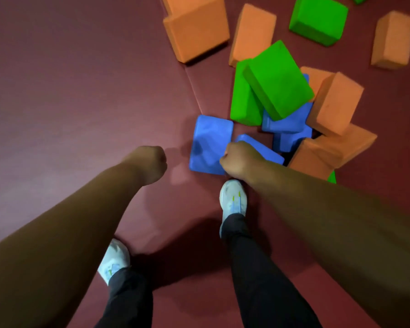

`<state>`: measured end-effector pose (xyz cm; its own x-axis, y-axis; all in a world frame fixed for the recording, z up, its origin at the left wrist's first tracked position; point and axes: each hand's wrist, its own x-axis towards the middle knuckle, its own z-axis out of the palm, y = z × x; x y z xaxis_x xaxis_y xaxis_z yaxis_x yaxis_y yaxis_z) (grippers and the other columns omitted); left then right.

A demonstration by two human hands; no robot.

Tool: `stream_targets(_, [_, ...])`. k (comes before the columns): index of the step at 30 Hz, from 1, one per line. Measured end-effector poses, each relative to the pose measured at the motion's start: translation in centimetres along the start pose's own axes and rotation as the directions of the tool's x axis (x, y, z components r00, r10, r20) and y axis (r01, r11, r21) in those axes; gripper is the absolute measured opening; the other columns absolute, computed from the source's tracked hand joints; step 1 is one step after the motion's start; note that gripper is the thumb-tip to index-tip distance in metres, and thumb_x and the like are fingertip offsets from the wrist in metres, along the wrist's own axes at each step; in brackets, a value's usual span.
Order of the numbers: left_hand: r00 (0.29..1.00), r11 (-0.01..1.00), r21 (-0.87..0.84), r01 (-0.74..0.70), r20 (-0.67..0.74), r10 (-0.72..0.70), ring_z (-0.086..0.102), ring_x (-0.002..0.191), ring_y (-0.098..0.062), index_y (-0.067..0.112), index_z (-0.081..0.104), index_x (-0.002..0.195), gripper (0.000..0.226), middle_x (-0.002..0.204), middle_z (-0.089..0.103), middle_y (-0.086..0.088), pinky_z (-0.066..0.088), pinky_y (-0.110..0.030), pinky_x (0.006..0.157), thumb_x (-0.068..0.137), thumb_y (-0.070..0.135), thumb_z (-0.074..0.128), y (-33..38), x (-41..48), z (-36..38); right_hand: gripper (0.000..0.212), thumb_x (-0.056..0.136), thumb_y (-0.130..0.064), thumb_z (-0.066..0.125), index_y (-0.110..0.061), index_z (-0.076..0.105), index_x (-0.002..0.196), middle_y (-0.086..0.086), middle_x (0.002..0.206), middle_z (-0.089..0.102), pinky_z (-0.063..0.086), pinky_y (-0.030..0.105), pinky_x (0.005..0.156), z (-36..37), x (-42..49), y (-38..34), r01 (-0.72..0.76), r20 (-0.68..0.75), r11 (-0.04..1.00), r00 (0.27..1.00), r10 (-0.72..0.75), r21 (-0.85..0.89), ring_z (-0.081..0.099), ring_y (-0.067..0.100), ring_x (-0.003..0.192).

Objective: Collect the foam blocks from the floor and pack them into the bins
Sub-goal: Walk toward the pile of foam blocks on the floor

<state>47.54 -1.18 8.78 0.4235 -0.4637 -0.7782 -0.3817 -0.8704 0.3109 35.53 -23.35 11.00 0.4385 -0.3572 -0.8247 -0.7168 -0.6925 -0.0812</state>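
Bare forearms reach down above two white shoes (233, 197). The left hand (149, 162) is a closed, empty fist on the left of a flat blue foam block (210, 144) on the red floor (81, 102). The right hand (240, 159) curls at that block's right edge; whether it grips is unclear. Scattered beyond are three more blue blocks (287, 121), at least four green blocks (278, 79) and six orange blocks (252, 31).

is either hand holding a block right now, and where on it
The left hand is a fist holding nothing. The right hand is curled at the right edge of the near blue block; whether it grips cannot be told.
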Motion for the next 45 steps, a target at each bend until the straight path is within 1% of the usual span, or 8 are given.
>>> stream_targets(7, [0.998, 1.0, 0.005, 0.005, 0.063, -0.006, 0.061, 0.114, -0.036, 0.017, 0.063, 0.133, 0.039, 0.132, 0.063, -0.013, 0.05, -0.036, 0.093, 0.096, 0.021, 0.052, 9.9, 11.3, 6.4, 0.017, 0.094, -0.027, 0.057, -0.011, 0.059, 0.1, 0.013, 0.1, 0.06, 0.044, 0.036, 0.076, 0.8, 8.4, 14.9, -0.102, 0.019, 0.994, 0.995, 0.102, 0.026, 0.064, 0.038, 0.104])
stream_targets(11, [1.0, 0.997, 0.073, 0.012, -0.014, -0.011, 0.054, 0.12, -0.045, 0.006, 0.052, 0.139, 0.052, 0.137, 0.051, -0.022, 0.047, -0.046, 0.101, 0.089, 0.018, 0.065, 12.6, 16.7, 8.3, 0.054, 0.091, -0.03, 0.07, -0.004, 0.052, 0.135, 0.02, 0.136, 0.055, 0.048, 0.043, 0.094, 2.7, 13.5, 20.1, -0.086, -0.068, 0.993, 0.994, 0.091, 0.075, 0.056, 0.04, 0.122])
stream_targets(19, [0.989, 0.953, 0.298, -0.058, -0.11, 0.095, 0.031, 0.143, -0.042, 0.008, 0.029, 0.155, 0.11, 0.16, 0.03, -0.013, 0.037, -0.053, 0.116, 0.07, 0.046, 0.088, 13.6, 24.4, 8.5, 0.11, 0.078, -0.057, 0.08, -0.013, 0.024, 0.16, 0.016, 0.16, 0.034, 0.039, 0.051, 0.114, 5.5, 20.8, 22.7, -0.057, -0.007, 0.996, 0.998, 0.058, 0.071, 0.039, 0.039, 0.144])
stream_targets(27, [0.992, 0.86, 0.506, -0.068, -0.055, 0.111, 0.039, 0.131, -0.041, 0.008, 0.041, 0.145, 0.106, 0.14, 0.044, -0.015, 0.041, -0.052, 0.106, 0.063, 0.052, 0.093, 14.9, 25.4, 9.2, 0.095, 0.067, -0.051, 0.09, -0.009, 0.04, 0.136, 0.015, 0.139, 0.05, 0.046, 0.047, 0.101, 8.8, 19.9, 23.0, -0.093, -0.053, 0.982, 0.993, 0.103, 0.162, 0.054, 0.038, 0.125])
stream_targets(31, [0.999, 0.878, 0.478, -0.017, -0.028, 0.035, 0.041, 0.127, -0.041, 0.005, 0.044, 0.143, 0.112, 0.135, 0.042, -0.017, 0.044, -0.052, 0.102, 0.057, 0.053, 0.096, 13.7, 23.9, 10.1, 0.1, 0.067, -0.045, 0.093, -0.008, 0.032, 0.136, 0.013, 0.129, 0.057, 0.05, 0.043, 0.089, 9.2, 18.9, 23.0, -0.15, 0.005, 0.933, 0.988, 0.157, 0.328, 0.06, 0.035, 0.114])
stream_targets(38, [0.995, 0.913, 0.4, 0.079, 0.017, -0.094, 0.04, 0.127, -0.039, 0.016, 0.049, 0.146, 0.128, 0.132, 0.045, -0.015, 0.044, -0.048, 0.102, 0.043, 0.083, 0.084, 11.5, 21.6, 10.0, 0.122, 0.055, -0.068, 0.089, -0.025, 0.028, 0.153, 0.015, 0.15, 0.038, 0.039, 0.051, 0.11, 8.0, 17.1, 22.0, -0.138, -0.009, 0.986, 0.99, 0.139, 0.093, 0.035, 0.04, 0.139])
stream_targets(41, [0.996, 0.929, 0.366, 0.058, 0.045, -0.08, 0.042, 0.123, -0.036, 0.019, 0.051, 0.141, 0.156, 0.127, 0.051, -0.009, 0.045, -0.051, 0.107, 0.011, 0.104, 0.061, 9.6, 21.4, 10.8, 0.118, 0.055, -0.073, 0.086, -0.024, 0.035, 0.15, 0.016, 0.149, 0.036, 0.04, 0.052, 0.108, 7.9, 15.7, 20.8, -0.153, -0.003, 0.988, 0.988, 0.153, 0.027, 0.036, 0.04, 0.137])
stream_targets(45, [0.998, 0.983, 0.177, 0.046, 0.034, -0.053, 0.048, 0.12, -0.038, 0.003, 0.039, 0.131, 0.121, 0.126, 0.048, -0.018, 0.044, -0.042, 0.095, 0.046, 0.071, 0.092, 8.5, 16.4, 10.4, 0.115, 0.055, -0.064, 0.09, -0.021, 0.034, 0.145, 0.015, 0.144, 0.041, 0.046, 0.052, 0.103, 7.8, 13.1, 17.6, -0.129, -0.092, 0.99, 0.987, 0.134, 0.055, 0.044, 0.041, 0.133])
